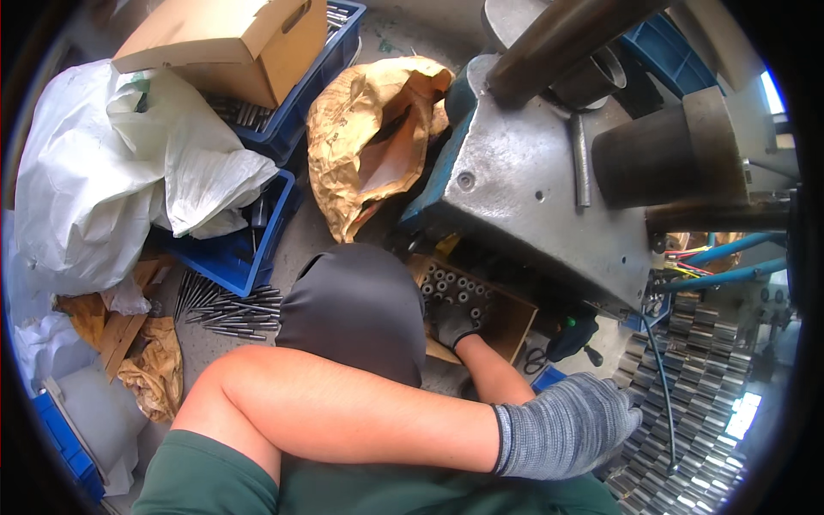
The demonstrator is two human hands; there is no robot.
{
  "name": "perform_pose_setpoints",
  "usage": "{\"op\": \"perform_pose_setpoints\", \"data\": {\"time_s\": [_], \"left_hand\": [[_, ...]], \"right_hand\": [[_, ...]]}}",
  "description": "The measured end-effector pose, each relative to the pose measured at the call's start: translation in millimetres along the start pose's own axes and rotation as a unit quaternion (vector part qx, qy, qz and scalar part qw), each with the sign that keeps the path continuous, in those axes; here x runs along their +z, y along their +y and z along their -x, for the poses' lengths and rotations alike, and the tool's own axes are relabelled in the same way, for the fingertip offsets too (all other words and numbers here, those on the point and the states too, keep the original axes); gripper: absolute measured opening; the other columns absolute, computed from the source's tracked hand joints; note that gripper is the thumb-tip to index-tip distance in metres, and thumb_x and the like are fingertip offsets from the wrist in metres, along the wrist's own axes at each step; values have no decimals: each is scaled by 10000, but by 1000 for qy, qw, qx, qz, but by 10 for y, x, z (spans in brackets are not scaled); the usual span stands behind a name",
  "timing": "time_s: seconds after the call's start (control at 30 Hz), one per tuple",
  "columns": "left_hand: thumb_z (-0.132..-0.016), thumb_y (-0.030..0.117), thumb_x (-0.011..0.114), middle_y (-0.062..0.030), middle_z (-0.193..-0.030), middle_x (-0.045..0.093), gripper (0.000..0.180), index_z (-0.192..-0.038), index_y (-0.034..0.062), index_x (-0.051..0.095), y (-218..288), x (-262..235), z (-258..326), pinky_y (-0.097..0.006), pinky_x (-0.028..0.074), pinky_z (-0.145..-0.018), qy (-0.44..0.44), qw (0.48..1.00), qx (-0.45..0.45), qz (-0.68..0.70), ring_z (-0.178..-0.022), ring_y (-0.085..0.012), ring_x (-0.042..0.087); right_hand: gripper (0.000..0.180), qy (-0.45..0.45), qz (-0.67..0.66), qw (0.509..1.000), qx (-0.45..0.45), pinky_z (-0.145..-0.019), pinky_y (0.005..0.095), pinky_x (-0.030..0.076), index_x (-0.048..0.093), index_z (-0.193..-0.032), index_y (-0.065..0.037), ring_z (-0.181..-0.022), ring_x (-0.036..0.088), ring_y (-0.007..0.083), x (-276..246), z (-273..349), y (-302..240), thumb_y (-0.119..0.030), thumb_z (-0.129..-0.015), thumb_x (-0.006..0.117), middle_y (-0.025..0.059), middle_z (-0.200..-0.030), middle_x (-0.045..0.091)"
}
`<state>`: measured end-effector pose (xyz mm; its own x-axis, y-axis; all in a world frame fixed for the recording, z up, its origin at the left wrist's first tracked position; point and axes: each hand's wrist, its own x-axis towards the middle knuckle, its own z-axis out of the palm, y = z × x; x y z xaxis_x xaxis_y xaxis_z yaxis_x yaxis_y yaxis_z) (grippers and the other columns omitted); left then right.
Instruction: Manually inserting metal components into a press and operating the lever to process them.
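Observation:
My left forearm crosses in front of me to the right. My left hand (pixel 566 426), in a grey knitted glove, has its fingers curled in; whatever they may hold is hidden. Beside it stand stacked rows of shiny metal cylinders (pixel 687 395). Under that forearm, my right arm reaches forward into a cardboard box (pixel 518 322). The gloved right hand (pixel 452 324) is down inside, in shadow, beside small round metal parts with holes (pixel 451 287). Its fingers do not show well enough to judge.
A large steel machine (pixel 532 172) rises beyond the box. Ahead lies an open brown paper sack (pixel 373 142). To the left are a white sack (pixel 94 172), a blue crate (pixel 227 262) and loose metal rods (pixel 236 313). Scissors (pixel 535 360) lie near the box. A black cable (pixel 659 378) hangs over the cylinders.

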<state>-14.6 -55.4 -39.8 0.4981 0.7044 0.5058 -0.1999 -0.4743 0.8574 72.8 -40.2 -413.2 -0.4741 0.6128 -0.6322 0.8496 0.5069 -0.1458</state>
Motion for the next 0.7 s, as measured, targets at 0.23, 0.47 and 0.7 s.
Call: {"op": "perform_pose_setpoints", "data": {"time_s": [0.23, 0.47, 0.7], "left_hand": [[-929, 150, 662, -179, -760, 661, 162, -895, -6, 637, -74, -161, -58, -399, 541, -604, -92, 989, 33, 107, -711, -327, 682], [-942, 167, 619, -129, -802, 665, 191, -926, -11, 687, 236, -225, 91, -381, 560, -659, 61, 992, 106, -27, -722, -286, 691], [-904, 166, 633, -163, -796, 663, 159, -870, 12, 656, 284, -268, 31, -427, 574, -656, -54, 993, 96, -50, -737, -328, 704]], "right_hand": [[395, -111, 6, 992, -68, -948, 496, 563, 729, -1266, -137, -1050, 699, 423, -783, 685, 31, -244, -891, 671, 232, -1168, 708], [423, -71, -41, 988, -128, -902, 434, 606, 728, -1223, -59, -1025, 716, 365, -2867, 1956, 152, -64, -805, 793, 183, -1218, 652], [288, 242, -110, 961, 73, -838, 365, 603, 729, -1088, 9, -959, 735, 299, -3831, 1986, 746, -51, -814, 792, 177, -1005, 719]]}}
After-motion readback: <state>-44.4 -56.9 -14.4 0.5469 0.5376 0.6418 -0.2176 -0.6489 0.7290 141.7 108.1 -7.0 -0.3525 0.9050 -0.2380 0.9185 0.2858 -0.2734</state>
